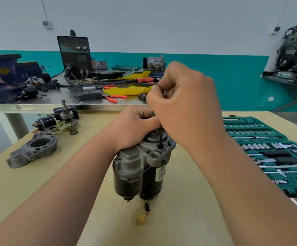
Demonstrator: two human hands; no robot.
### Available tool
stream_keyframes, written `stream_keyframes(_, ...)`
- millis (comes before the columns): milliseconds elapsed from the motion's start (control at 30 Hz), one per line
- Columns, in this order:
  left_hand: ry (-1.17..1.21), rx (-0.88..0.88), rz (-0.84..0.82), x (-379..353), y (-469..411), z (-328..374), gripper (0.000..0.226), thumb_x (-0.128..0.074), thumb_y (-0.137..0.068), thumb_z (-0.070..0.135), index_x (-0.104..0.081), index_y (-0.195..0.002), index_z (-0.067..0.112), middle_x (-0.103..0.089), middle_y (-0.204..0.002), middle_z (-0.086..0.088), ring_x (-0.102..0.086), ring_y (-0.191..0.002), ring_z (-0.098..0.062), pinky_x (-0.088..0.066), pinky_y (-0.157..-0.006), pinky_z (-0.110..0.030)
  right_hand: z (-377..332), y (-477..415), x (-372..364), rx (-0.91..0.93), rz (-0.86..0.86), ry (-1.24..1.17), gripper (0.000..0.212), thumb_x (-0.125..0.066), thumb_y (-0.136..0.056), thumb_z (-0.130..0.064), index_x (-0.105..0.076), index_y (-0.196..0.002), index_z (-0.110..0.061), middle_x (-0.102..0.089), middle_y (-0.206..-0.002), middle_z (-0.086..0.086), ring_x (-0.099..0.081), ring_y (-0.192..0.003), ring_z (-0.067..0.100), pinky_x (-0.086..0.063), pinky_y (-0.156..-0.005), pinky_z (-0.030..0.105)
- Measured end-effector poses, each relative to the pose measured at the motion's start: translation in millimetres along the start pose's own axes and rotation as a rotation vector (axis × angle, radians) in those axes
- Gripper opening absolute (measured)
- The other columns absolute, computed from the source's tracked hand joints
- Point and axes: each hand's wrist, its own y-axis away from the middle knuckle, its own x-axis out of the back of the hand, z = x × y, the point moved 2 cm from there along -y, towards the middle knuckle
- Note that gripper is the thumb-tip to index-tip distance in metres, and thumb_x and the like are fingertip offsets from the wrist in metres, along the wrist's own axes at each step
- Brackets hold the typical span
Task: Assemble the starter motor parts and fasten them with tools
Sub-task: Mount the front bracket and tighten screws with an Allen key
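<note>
The starter motor stands upright on the counter. The left grip curls around its top, holding it. The right grip, fisted above, pinches a thin dark tool planted in the flange.

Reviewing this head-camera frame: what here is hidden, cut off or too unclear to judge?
All in the head view:
- Handle of the tool: hidden inside the right hand, so its type is unclear.
- Its tip and any fastener: sunk in a hole of the starter motor housing.
- Motor's top: covered by the left hand.
- Motor label: too small to read.
- Socket set case: cut off by the right edge.
</note>
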Motion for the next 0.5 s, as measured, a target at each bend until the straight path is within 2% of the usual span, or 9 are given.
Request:
stream_keyframes(67, -0.034, -0.009, 0.008, -0.3, -1.2, 1.5, 0.047, -0.058, -0.09, 0.007, -0.066, -0.059, 0.042, -0.062, -0.058, 0.02, -0.053, -0.057, 0.009, -0.041, -0.055, -0.009, 0.3, -3.3, -1.9, -0.094, -0.119, -0.078, 0.013, -0.06, -0.077, -0.02, -0.051, -0.069, -0.023, -0.049, -0.053, -0.007, -0.043, -0.047, 0.005, -0.032, -0.046, 0.017)
stream_keyframes(100, -0.048, -0.005, 0.009, -0.7, -0.9, 1.4, 0.048, -0.058, -0.089, 0.006, -0.066, -0.058, 0.042, -0.062, -0.057, 0.021, -0.053, -0.057, 0.009, -0.041, -0.055, -0.008, 2.4, -5.5, -1.7, -0.141, -0.206, -0.193, 0.007, -0.059, -0.078, -0.02, -0.056, -0.075, -0.025, -0.053, -0.054, -0.006, -0.045, -0.045, 0.006, -0.036, -0.048, 0.018)
stream_keyframes(200, -0.043, 0.018, -0.011, -3.1, -0.4, 0.1, 0.045, -0.059, -0.09, 0.012, -0.067, -0.054, 0.038, -0.067, -0.063, 0.016, -0.059, -0.064, 0.006, -0.046, -0.065, -0.01, 13.5, -10.4, 0.2, -0.305, -0.495, -0.567, 0.017, -0.056, -0.088, -0.015, -0.064, -0.098, -0.027, -0.062, -0.056, 0.001, -0.051, -0.037, 0.011, -0.042, -0.04, 0.024)
stream_keyframes(267, -0.03, 0.051, 0.001, -2.8, -1.6, -2.6, 0.037, -0.059, -0.092, 0.021, -0.071, -0.06, 0.035, -0.073, -0.075, 0.007, -0.065, -0.075, 0.0, -0.052, -0.075, -0.016, 20.7, -11.5, -1.2, -0.398, -0.617, -0.77, 0.01, -0.056, -0.094, -0.017, -0.066, -0.095, -0.02, -0.062, -0.058, 0.0, -0.052, -0.038, 0.013, -0.041, -0.038, 0.023)
stream_keyframes(333, -0.028, 0.073, 0.007, -1.3, -3.5, -4.8, 0.026, -0.062, -0.09, 0.023, -0.074, -0.068, 0.027, -0.075, -0.083, 0.0, -0.066, -0.079, -0.005, -0.052, -0.082, -0.025, 26.9, -10.9, -4.0, -0.481, -0.648, -0.919, 0.011, -0.054, -0.096, -0.019, -0.064, -0.092, -0.016, -0.064, -0.062, 0.003, -0.054, -0.041, 0.013, -0.044, -0.04, 0.022)
stream_keyframes(400, -0.009, 0.075, -0.014, -0.5, -4.2, -6.1, 0.018, -0.064, -0.088, 0.023, -0.073, -0.073, 0.022, -0.074, -0.083, -0.002, -0.065, -0.081, -0.01, -0.052, -0.085, -0.032, 30.4, -8.1, -6.2, -0.51, -0.61, -0.983, 0.01, -0.053, -0.097, -0.016, -0.062, -0.091, -0.016, -0.065, -0.064, 0.005, -0.056, -0.042, 0.012, -0.046, -0.04, 0.022)
stream_keyframes(500, 0.0, 0.033, -0.059, -0.6, -5.0, -5.7, 0.027, -0.061, -0.09, 0.03, -0.069, -0.065, 0.03, -0.069, -0.074, 0.004, -0.061, -0.074, -0.007, -0.051, -0.076, -0.026, 31.4, -1.4, -8.5, -0.452, -0.496, -0.927, 0.012, -0.058, -0.094, -0.013, -0.063, -0.085, -0.019, -0.064, -0.066, 0.009, -0.057, -0.042, 0.013, -0.046, -0.04, 0.023)
